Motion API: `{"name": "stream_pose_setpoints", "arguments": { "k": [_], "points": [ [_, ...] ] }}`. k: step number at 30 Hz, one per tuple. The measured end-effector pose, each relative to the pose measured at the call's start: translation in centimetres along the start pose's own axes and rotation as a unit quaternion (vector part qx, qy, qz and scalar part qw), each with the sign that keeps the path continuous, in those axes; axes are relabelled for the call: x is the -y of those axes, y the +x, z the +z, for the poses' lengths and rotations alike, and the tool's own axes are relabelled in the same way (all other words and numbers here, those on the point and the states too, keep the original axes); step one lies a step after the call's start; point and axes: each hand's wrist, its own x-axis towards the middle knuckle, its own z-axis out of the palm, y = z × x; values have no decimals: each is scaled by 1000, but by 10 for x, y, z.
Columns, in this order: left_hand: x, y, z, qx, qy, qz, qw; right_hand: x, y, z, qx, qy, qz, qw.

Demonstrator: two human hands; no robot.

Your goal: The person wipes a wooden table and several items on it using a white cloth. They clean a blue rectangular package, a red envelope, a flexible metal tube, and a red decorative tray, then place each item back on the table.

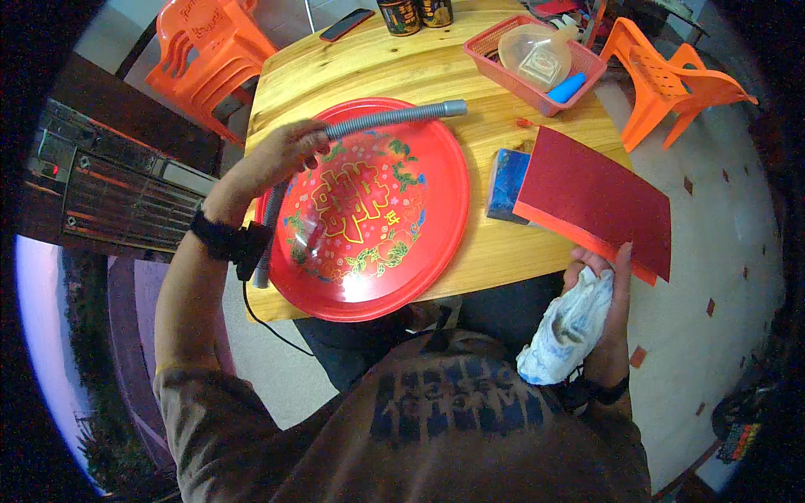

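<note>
My left hand (pixel 300 146) is closed around a bent grey corrugated hose (pixel 396 119). One end of the hose reaches across the far part of a round red tray (pixel 440 251); the other drops along the tray's left side, partly hidden by my hand and wrist. Yellow characters, fruit and leaves decorate the tray. Low on the right, my right hand (pixel 619 283) holds a crumpled white cloth (pixel 566 333) with blue stains. Its thumb rests at the edge of a dark red flat folder or book (pixel 597 195), with a brighter red layer beneath. Behind that is a blue box (pixel 508 182).
The wooden table (pixel 302 69) carries a pink plastic basket (pixel 503 88) holding a translucent scoop-like item and a blue object. A phone (pixel 347 25) and two dark cans (pixel 401 17) stand or lie at the far edge. Orange plastic chairs (pixel 207 69) flank the table.
</note>
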Motion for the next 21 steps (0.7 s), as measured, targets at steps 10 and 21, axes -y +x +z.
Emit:
{"name": "stream_pose_setpoints", "arguments": {
  "k": [10,21],
  "points": [
    [15,-1,23,-152,280,127,939,26,1,5,-134,41,-40,989],
    [-47,-123,93,125,-443,-10,887,9,0,60,149,-353,91,919]
  ]
}}
